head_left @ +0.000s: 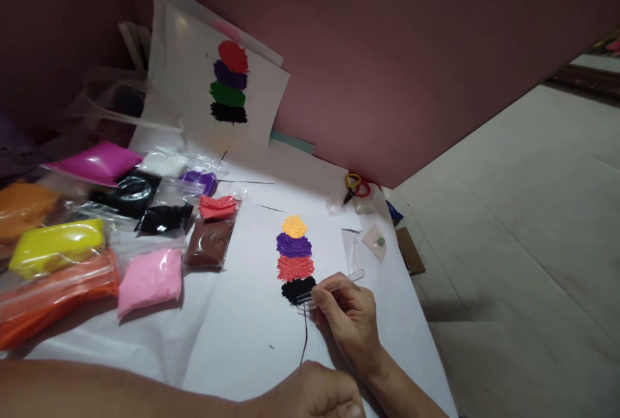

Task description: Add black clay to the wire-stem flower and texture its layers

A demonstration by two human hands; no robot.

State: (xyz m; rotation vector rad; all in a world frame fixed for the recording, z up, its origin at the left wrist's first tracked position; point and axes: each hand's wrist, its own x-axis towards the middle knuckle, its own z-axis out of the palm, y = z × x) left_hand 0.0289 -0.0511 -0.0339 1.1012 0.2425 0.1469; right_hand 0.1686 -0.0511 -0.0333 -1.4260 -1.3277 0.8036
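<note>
My right hand [351,321] pinches a clear plastic fork [334,283], its tines on a black clay patch [296,289]. Above that patch, red-coral [295,268], purple [294,245] and yellow-orange [292,227] clay patches are stacked in a column on a white sheet [232,340]. Ridged strokes mark their surfaces. A thin dark line [305,334] runs from the black patch down towards my left hand [322,392]. That hand lies at the bottom edge with its fingers curled; the frame cuts it off, and whatever is inside is hidden.
Several bags of coloured clay, including a pink bag [151,281] and a brown bag [210,243], cover the left side. A sheet with another clay column [230,82] leans against the wall. Scissors [356,187] and a small packet [375,242] lie near the table's right edge.
</note>
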